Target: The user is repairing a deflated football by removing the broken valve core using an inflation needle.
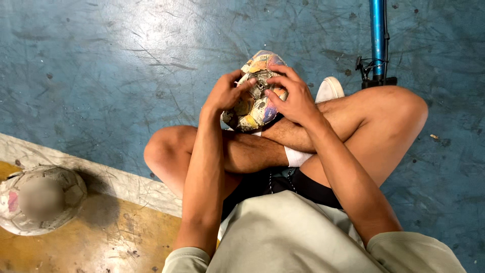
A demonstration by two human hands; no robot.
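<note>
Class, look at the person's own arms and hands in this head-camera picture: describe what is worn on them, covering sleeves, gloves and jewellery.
Both arms are bare from short, pale grey-beige sleeves down. The left hand and right hand wear no gloves; no rings, watch or bracelets are visible.

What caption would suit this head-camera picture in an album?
Seated cross-legged on a blue floor, left hand and right hand grip a worn, peeling ball.

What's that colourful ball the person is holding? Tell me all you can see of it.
The worn football is deflated and crumpled, its patchwork panels yellow, orange, blue and grey, and its surface peeling. It sits above the crossed legs. The left hand grips its left side and the right hand its right, fingers pressing the top.
</note>
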